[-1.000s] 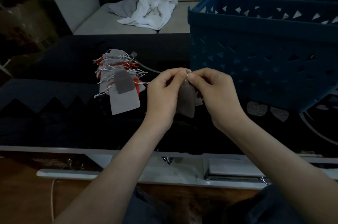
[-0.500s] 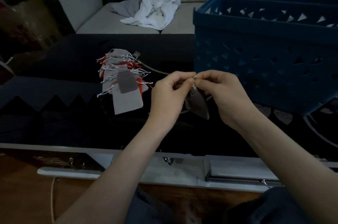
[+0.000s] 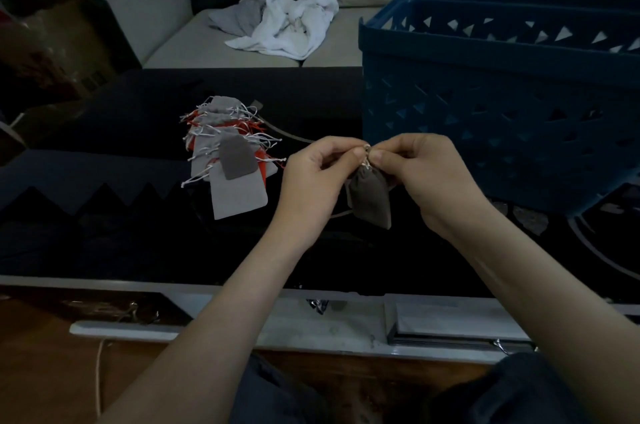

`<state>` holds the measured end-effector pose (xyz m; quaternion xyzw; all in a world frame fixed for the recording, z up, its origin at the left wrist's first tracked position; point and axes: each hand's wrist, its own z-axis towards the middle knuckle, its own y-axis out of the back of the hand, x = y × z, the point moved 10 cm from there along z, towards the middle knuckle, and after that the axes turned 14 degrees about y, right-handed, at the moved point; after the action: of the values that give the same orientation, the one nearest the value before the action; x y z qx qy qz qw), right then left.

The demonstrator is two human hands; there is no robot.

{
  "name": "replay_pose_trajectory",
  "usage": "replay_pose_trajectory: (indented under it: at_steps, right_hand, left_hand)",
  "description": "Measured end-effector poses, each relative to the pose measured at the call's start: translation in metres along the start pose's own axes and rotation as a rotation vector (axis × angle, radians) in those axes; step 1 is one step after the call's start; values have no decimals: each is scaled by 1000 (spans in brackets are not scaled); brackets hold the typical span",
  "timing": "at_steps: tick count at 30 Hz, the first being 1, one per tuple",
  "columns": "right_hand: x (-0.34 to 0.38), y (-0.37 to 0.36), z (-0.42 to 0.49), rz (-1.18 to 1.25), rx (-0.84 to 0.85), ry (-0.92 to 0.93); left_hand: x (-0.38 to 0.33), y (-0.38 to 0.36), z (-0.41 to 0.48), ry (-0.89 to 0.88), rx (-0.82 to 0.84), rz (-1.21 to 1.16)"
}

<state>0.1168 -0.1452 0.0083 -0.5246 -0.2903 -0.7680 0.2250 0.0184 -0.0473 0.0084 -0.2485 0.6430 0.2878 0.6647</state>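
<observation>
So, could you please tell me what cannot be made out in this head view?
Head view only.
Blue basket: contents hidden by its own wall; right end cut off by the frame.
Drawstring of the grey pouch: too small, covered by the left hand and right hand.
Pile of pouches: lower ones covered by upper ones.

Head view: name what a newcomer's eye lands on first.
At centre, the left hand and right hand pinch the drawstring top of a dark grey pouch, which hangs above the black table. Left of them lies a pile of grey and orange pouches with white strings. A big blue basket stands at the right, beyond the hands.
</observation>
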Motion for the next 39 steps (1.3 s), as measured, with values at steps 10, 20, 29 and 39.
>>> replay_pose_trajectory:
  at_steps: [10,20,29,39]
  right_hand:
    - [-11,-7,0,87,133,-125]
    - [10,-1,-1,-309,53,128]
    - [29,-11,-5,-665,26,434]
    - [13,1,1,-221,-11,230]
  left_hand:
    - [3,-5,1,31,41,-26]
    - [-2,2,-2,-48,-133,273]
    - [6,5,1,30,-97,212]
    - [22,1,7,180,53,151]
